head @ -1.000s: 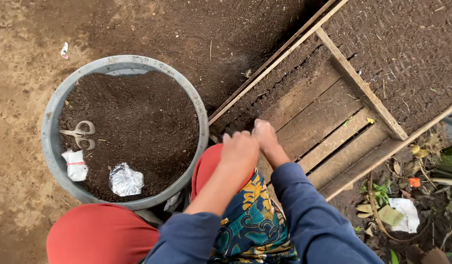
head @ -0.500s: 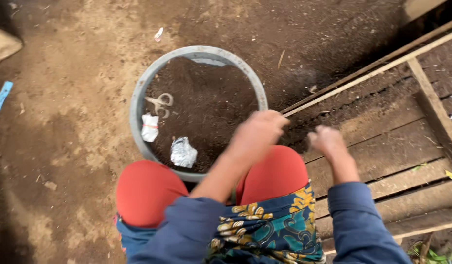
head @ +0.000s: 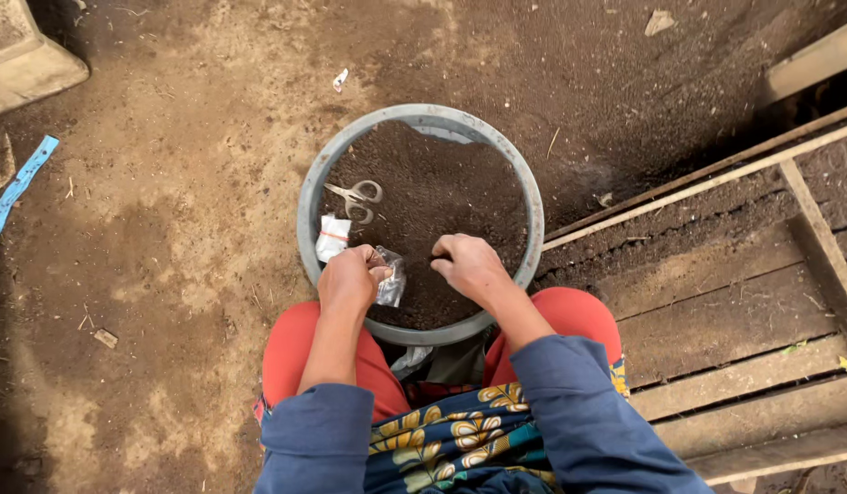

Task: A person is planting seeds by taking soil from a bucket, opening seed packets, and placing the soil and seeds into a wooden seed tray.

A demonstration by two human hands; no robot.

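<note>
Having swung from the wooden frame [head: 716, 302] at right to the soil-filled basin [head: 421, 119], left hand [head: 348, 279] pinching the clear packet [head: 389, 279], right hand [head: 469, 265] loosely curled, empty, on soil, beside scissors [head: 357, 199].

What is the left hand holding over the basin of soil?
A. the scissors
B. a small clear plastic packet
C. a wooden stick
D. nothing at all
B: the left hand pinches a small clear plastic packet above the basin, while the scissors lie untouched on the soil.
</note>
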